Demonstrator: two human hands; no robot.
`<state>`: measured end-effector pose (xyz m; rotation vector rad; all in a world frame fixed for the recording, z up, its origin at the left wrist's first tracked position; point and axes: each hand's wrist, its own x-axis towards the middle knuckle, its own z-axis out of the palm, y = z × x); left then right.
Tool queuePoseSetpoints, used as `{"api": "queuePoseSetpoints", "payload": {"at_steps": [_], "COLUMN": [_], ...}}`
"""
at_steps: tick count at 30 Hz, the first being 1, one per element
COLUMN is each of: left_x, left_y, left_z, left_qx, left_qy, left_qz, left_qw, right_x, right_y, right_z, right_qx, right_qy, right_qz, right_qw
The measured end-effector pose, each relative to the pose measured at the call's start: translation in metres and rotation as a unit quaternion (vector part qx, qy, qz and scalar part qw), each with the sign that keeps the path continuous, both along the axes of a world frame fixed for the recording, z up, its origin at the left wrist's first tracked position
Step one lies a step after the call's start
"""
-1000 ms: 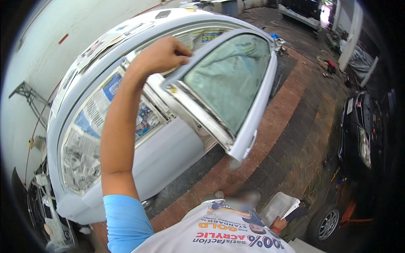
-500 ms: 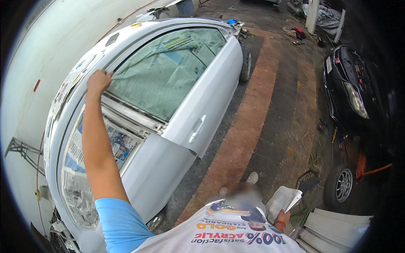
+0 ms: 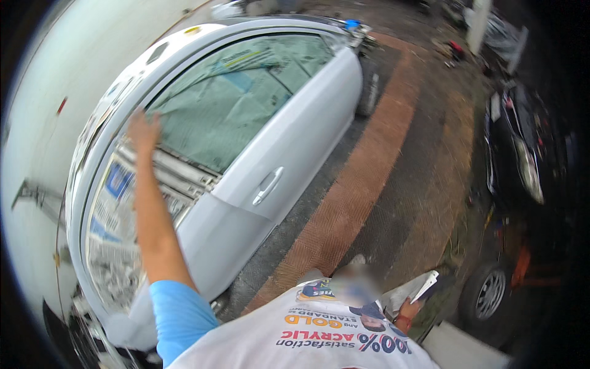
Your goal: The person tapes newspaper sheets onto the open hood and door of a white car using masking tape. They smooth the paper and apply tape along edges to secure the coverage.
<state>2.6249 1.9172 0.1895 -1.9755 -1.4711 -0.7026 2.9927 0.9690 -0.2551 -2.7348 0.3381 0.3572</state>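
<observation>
My left hand (image 3: 145, 133), slightly blurred, is stretched out with fingers apart at the top rear corner of the front door (image 3: 307, 141) of a white car. That door's window (image 3: 227, 104) is covered with greenish paper. Below the glass is the door handle (image 3: 268, 186). Just behind, the rear door (image 3: 212, 240) meets the front door, its window masked with newspaper (image 3: 114, 246). Down at my right side, my right hand (image 3: 408, 311) is closed round some folded sheets of paper (image 3: 424, 284); part of them is hidden behind my shirt.
Textured floor with a reddish stripe (image 3: 350, 209) runs along the car. To the right stand a dark car front (image 3: 519, 147) and a loose wheel (image 3: 488, 294). A pale panel (image 3: 464, 350) lies at lower right. A pale wall (image 3: 43, 135) rises beyond the white car.
The front door has swung inward, its rear edge now nearly in line with the rear door. My left hand has loosened from the door's frame. The view has shifted a little.
</observation>
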Motion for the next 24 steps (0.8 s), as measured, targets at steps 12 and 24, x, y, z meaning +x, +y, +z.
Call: {"api": "queuePoseSetpoints", "payload": {"at_steps": [12,24], "left_x": [0.231,-0.016], "left_y": [-0.415,-0.207], "left_z": [-0.288,0.029], "left_qx": [-0.476,0.023], "left_qy": [-0.216,-0.197], "left_qz": [-0.342,-0.075], "left_qw": [0.781,0.977], "right_x": [0.170,0.133], "right_y": [0.341,0.604], "right_z": [0.162,0.478], "right_qx": [0.260,0.210], "right_qy": [-0.122,-0.440], "right_qz": [0.511,0.723], "right_qw": [0.811,0.489]}}
